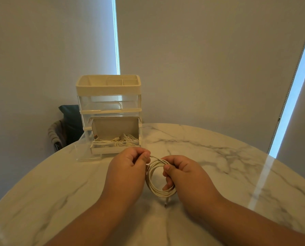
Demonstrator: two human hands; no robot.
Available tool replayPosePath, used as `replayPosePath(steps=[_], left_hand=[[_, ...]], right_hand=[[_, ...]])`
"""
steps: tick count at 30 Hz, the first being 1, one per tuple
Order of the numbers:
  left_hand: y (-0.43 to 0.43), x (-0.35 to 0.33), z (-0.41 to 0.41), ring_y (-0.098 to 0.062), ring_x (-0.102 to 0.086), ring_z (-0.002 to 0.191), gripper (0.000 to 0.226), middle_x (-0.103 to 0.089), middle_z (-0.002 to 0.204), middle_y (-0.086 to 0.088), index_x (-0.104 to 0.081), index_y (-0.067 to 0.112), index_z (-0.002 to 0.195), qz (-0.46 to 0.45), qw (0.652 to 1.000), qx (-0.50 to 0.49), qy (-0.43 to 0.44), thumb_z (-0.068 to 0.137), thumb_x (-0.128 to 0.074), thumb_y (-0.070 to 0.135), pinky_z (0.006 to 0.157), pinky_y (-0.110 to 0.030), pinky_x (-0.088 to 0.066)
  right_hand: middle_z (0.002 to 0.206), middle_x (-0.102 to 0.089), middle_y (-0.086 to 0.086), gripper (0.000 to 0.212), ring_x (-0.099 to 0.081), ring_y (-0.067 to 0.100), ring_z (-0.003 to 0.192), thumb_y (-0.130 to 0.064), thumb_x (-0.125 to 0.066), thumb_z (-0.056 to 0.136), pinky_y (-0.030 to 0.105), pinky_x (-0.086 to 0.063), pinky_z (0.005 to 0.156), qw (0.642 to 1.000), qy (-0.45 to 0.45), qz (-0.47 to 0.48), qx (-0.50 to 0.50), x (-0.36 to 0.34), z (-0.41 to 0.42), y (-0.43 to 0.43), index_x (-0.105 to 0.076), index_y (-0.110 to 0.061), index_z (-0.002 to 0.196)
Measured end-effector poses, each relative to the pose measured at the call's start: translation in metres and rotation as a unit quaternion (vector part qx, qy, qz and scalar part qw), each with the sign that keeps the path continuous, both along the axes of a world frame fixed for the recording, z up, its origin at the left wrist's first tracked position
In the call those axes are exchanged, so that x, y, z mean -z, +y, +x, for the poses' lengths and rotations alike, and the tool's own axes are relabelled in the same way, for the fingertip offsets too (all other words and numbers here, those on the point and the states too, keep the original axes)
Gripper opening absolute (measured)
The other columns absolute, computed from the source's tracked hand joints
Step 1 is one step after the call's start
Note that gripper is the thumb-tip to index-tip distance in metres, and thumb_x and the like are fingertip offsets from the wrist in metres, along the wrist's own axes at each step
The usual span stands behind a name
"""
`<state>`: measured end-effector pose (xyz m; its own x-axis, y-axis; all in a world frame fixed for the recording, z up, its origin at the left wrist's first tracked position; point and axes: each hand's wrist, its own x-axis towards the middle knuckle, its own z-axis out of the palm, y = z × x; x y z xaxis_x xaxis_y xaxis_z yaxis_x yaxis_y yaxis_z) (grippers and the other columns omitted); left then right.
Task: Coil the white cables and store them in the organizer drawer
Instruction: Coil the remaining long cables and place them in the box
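Marble surface [228, 157] carried the whole setup; the organizer [109, 89] stood at its far edge, ahead and a bit left of the person. The bottom drawer [110, 150] was pulled out toward the person, with its open top facing up and its long side running left-right. White cables [128, 139] were already coiled inside, bunched more to its right half. Both hands were just in front of that drawer, close but not touching it. The left hand [128, 167] sat directly in line with the drawer front and was the nearer one. The right hand [185, 173] was offset right, past the drawer's right corner. The right hand was closed on the current coil [157, 189], thumb over the top strands and fingers curled through the loop. The left hand was closed too, pinching the free tail [153, 157] where it left the top of the coil. The coil hung between the hands as an oval, long axis running near-far, so square-on to the drawer's long side. One plug [166, 204] dangled off the near end, down at the surface; couldn't tell whether it was touching. My read: winding was nearly finished and the tail needed tucking. The path to the drawer was short, forward and slightly left, and turning the coil crosswise would probably fit it better. Risk: loops springing open once the left-hand pinch let go.
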<state>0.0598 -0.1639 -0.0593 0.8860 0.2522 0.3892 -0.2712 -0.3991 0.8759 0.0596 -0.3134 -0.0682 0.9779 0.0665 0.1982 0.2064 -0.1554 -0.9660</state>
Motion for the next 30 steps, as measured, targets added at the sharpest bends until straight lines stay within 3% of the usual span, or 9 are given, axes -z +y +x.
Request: replayPosePath(steps=[4,8,11,17,25,28,30], left_hand=[[-0.004,0.000,-0.005,-0.006,-0.070,0.074,0.021,-0.073,0.088,0.009,-0.068,0.035,0.110,-0.007,0.997,0.072,0.034,0.098,-0.056,0.023,0.066,-0.029,-0.061],[-0.011,0.004,-0.009,0.001,-0.062,0.098,0.030,-0.065,0.113,0.022,-0.061,0.036,0.123,0.164,0.978,0.112,0.060,0.096,-0.052,0.045,0.092,-0.028,-0.052],[-0.016,0.004,-0.007,-0.007,-0.061,0.098,0.025,-0.067,0.109,0.010,-0.058,0.031,0.119,0.289,0.949,0.098,0.080,0.098,-0.047,0.037,0.089,-0.032,-0.050],[-0.013,0.000,-0.001,-0.012,-0.055,0.080,0.021,-0.058,0.096,-0.002,-0.065,0.029,0.104,0.324,0.944,0.045,0.056,0.095,-0.046,0.026,0.064,-0.023,-0.039],[-0.011,-0.003,-0.005,-0.006,-0.056,0.068,0.012,-0.063,0.076,0.007,-0.067,0.028,0.092,0.226,0.969,0.078,0.055,0.090,-0.056,0.024,0.056,-0.021,-0.041],[-0.006,-0.004,-0.004,-0.011,-0.060,0.064,0.012,-0.067,0.073,0.003,-0.070,0.025,0.087,0.157,0.976,0.114,0.096,0.087,-0.059,0.021,0.061,-0.031,-0.048],[-0.002,-0.005,-0.004,-0.020,-0.064,0.066,0.013,-0.071,0.075,-0.002,-0.072,0.022,0.086,0.118,0.973,0.139,0.139,0.086,-0.059,0.021,0.066,-0.039,-0.054]], right_hand=[[0.068,-0.066,-0.007,0.024,-0.055,0.009,0.061,-0.010,-0.055,0.097,0.022,-0.047,0.055,0.999,0.018,0.029,0.039,0.001,0.004,-0.002,-0.074,-0.023,0.091],[0.078,-0.072,0.000,0.025,-0.061,0.014,0.064,-0.011,-0.056,0.096,0.027,-0.051,0.058,0.997,0.025,0.055,0.054,0.001,0.007,-0.006,-0.074,-0.028,0.094],[0.073,-0.068,-0.003,0.026,-0.059,0.011,0.059,-0.010,-0.055,0.097,0.027,-0.052,0.060,0.998,0.029,0.048,0.042,0.003,0.005,-0.005,-0.073,-0.029,0.098],[0.065,-0.064,-0.007,0.028,-0.055,0.008,0.054,-0.007,-0.053,0.097,0.030,-0.053,0.061,0.998,0.020,0.049,0.020,0.001,0.001,0.002,-0.073,-0.027,0.094],[0.071,-0.070,-0.008,0.034,-0.058,0.006,0.061,-0.007,-0.056,0.095,0.028,-0.052,0.061,0.999,-0.011,0.018,0.026,-0.003,0.001,-0.001,-0.074,-0.035,0.087],[0.079,-0.074,0.002,0.027,-0.062,0.012,0.064,-0.011,-0.056,0.096,0.039,-0.056,0.068,1.000,0.005,-0.011,0.013,-0.003,0.003,-0.002,-0.075,-0.031,0.090],[0.075,-0.072,0.003,0.023,-0.062,0.013,0.062,-0.013,-0.056,0.097,0.035,-0.056,0.065,0.999,0.021,-0.029,0.004,-0.003,0.004,-0.004,-0.075,-0.024,0.091]])
